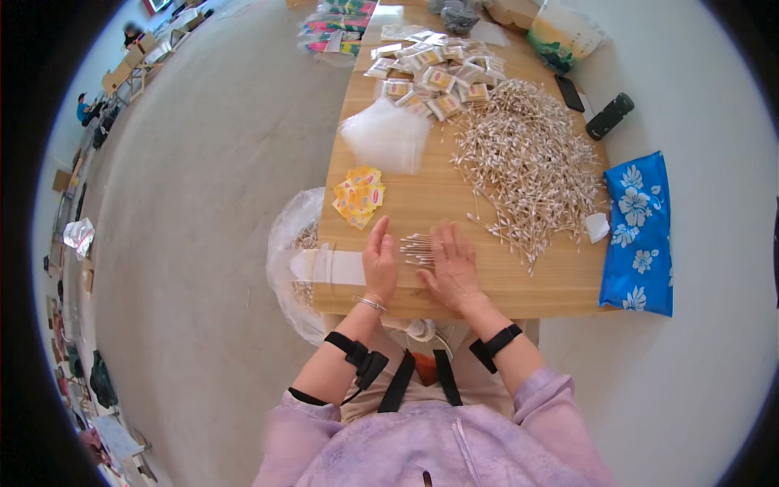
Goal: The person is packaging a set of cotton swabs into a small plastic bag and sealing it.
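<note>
My left hand (379, 261) and my right hand (451, 266) lie flat on a wooden table (552, 280), fingers together, one on each side of a small aligned bunch of cotton swabs (416, 248). Both hands touch the bunch's edges and grip nothing. A large loose heap of cotton swabs (529, 162) spreads to the right and beyond. A stack of clear plastic bags (386, 136) lies beyond my left hand. Small yellow and orange labels (359, 197) sit beside it.
Several filled small packets (436, 73) pile at the table's far end. A blue flowered cloth (641, 235) hangs off the right edge, near a black bottle (609, 116) and a phone (569, 92). A plastic bag (294, 243) of swabs hangs at the left edge.
</note>
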### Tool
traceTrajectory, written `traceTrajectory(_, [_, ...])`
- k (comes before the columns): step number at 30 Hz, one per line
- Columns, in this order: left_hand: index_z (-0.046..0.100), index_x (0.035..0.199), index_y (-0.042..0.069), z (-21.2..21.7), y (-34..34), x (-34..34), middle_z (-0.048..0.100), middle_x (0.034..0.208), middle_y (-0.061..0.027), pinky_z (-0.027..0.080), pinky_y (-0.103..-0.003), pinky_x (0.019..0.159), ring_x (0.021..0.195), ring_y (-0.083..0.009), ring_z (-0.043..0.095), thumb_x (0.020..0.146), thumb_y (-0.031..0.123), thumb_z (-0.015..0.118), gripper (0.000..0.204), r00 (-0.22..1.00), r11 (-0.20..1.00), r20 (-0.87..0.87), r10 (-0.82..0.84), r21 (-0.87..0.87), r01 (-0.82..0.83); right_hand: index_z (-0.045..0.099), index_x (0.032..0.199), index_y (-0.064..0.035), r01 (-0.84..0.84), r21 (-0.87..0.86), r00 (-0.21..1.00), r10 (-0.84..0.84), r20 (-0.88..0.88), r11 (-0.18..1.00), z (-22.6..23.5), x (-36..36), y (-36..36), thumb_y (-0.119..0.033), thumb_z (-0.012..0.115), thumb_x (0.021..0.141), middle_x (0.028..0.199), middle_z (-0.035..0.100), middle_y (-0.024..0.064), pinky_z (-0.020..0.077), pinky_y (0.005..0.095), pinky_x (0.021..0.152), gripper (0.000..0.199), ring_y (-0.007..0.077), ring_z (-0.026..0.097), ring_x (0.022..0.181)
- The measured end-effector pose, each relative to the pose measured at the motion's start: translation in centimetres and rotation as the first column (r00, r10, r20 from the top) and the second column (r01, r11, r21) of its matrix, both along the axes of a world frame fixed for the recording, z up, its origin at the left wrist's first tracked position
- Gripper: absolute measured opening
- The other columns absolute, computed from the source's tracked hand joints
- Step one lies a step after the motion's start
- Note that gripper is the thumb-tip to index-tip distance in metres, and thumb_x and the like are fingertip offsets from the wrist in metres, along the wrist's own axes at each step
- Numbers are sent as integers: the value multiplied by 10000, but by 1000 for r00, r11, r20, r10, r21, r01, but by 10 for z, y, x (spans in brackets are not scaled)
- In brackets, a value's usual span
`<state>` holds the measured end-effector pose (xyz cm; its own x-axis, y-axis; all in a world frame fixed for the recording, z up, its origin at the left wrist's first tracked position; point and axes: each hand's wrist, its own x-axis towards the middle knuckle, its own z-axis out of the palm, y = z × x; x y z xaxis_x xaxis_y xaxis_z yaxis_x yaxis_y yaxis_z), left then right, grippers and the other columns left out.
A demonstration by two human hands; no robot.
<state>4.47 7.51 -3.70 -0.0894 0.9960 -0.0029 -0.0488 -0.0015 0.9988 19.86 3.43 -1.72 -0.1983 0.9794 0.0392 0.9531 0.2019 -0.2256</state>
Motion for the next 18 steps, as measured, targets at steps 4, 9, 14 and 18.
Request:
traceTrajectory(4, [436,1344,-20,1,4,2,486,1354,-134,314,-293,1063,1272,-200,431,988,149,415,395,993,1000,118,19,-5,-19,244,1420,10,56,165,983,-25,-184,985,-7,19,3,-314,703,773,1476,232,218,175,490,1121,857,373,186,1388])
traceTrajectory(9, [432,1349,-15,0,-2,11,471,1368,-121,307,-285,1075,1285,-189,414,998,160,416,392,999,999,37,-36,-13,36,266,1403,32,417,136,659,-195,-726,899,-17,15,8,-224,574,898,1453,263,251,188,435,1127,644,389,233,1367])
traceTrajectory(14, [418,1354,-27,6,1,16,490,1349,-140,311,-285,1047,1238,-197,447,1002,214,403,427,991,1000,132,26,11,-27,283,1394,42,524,60,449,-215,-867,850,-32,3,11,-208,448,960,1464,275,226,185,404,1129,527,350,246,1375])
traceTrajectory(18, [419,1352,-26,1,0,20,477,1360,-143,303,-286,1052,1248,-195,436,1008,231,386,431,994,999,97,-49,0,49,289,1391,46,448,22,380,-168,-910,894,-29,-24,16,-187,398,973,1478,269,207,172,387,1133,491,316,241,1384])
